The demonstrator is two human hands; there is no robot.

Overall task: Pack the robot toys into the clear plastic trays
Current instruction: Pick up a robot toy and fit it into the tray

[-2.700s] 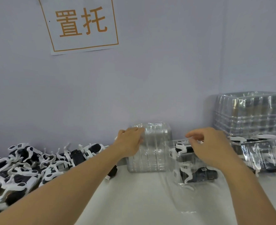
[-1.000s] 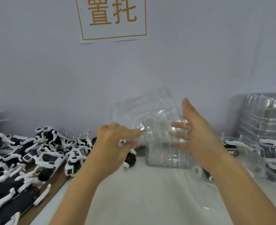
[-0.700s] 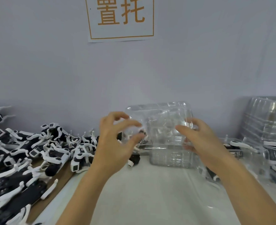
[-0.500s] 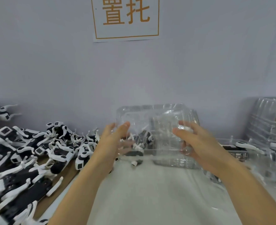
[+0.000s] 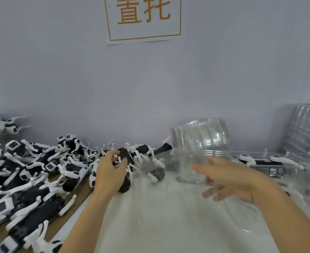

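Black-and-white robot toys (image 5: 41, 170) lie in a big heap on the left. My left hand (image 5: 110, 170) reaches into the heap's right end, its fingers curled round one black robot toy (image 5: 125, 156). A clear plastic tray (image 5: 161, 181), blurred by motion, sits low over the white table in front of me. My right hand (image 5: 229, 178) holds its right edge, thumb on top, fingers seen through the plastic.
A stack of empty clear trays (image 5: 199, 136) stands against the wall behind the tray. At the right lie filled trays (image 5: 260, 162) and a taller tray stack (image 5: 307, 128). The toys rest on a brown board (image 5: 77, 194). A sign (image 5: 143, 19) hangs on the wall.
The tray, held up by both hands before, has come down to the table. My left hand let go of it and moved left onto a toy in the heap.
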